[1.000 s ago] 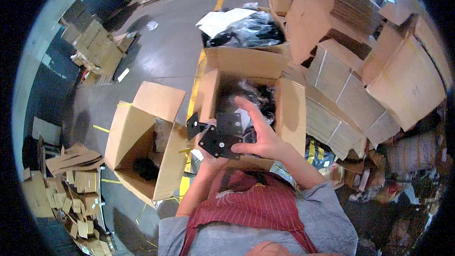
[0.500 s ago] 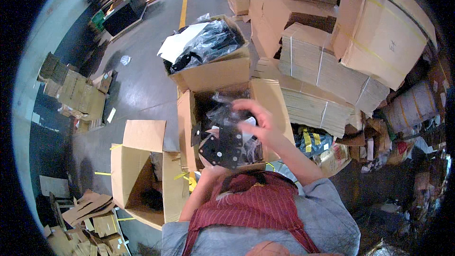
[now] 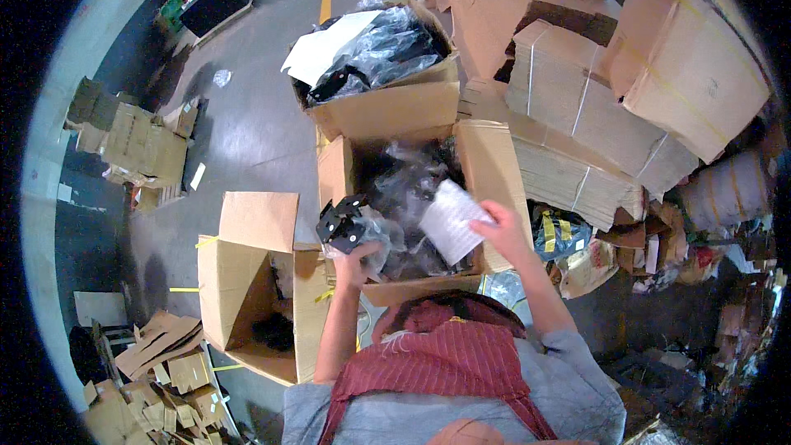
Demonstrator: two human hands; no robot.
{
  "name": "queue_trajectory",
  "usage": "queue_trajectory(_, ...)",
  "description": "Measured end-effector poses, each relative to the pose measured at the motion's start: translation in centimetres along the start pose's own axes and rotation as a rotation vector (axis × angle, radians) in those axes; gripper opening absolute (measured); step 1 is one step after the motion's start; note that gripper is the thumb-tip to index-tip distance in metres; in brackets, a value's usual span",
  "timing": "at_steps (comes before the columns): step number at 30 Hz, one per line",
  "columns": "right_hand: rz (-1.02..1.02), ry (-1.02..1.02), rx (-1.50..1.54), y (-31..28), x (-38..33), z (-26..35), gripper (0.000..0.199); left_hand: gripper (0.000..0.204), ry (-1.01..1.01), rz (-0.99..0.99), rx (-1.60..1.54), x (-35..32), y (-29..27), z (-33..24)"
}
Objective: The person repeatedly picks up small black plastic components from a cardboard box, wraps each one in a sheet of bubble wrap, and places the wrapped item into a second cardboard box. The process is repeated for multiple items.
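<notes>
Two hands (image 3: 505, 231), one gripping black parts (image 3: 342, 227), one gripping white sheet (image 3: 451, 227)

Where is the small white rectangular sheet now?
In the head view, the small white rectangular sheet is in the right hand, over the right side of the central open brown cardboard box.
</notes>
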State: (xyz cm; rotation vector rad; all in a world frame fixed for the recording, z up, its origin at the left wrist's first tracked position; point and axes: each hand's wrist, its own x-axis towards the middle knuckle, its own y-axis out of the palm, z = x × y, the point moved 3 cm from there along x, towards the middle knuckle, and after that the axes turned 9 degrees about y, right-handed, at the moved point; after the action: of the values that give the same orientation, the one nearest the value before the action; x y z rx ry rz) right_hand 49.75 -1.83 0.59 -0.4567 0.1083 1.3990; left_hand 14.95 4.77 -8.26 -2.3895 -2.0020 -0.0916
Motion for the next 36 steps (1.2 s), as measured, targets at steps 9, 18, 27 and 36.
queue_trajectory(9, -0.430, 0.056, 0.421, -7.1, -4.5, -4.1, 0.033, 0.057, 0.282, -0.102, 0.462, 10.3, 3.4, -1.0)
queue_trajectory(18, -0.603, 0.032, 0.372, -8.6, -10.7, -7.8, 0.030, 0.082, -0.177, 0.144, 0.879, 20.2, 7.0, 10.5)
queue_trajectory(27, -0.636, 0.019, 0.449, -8.8, -12.4, -7.3, 0.031, 0.114, -0.144, 0.284, 0.594, 15.8, 5.1, 8.7)
queue_trajectory(36, -0.041, -0.337, 0.082, -1.0, -5.8, 1.6, 0.047, 0.054, 0.147, 0.058, 0.489, -2.5, -0.5, -1.7)
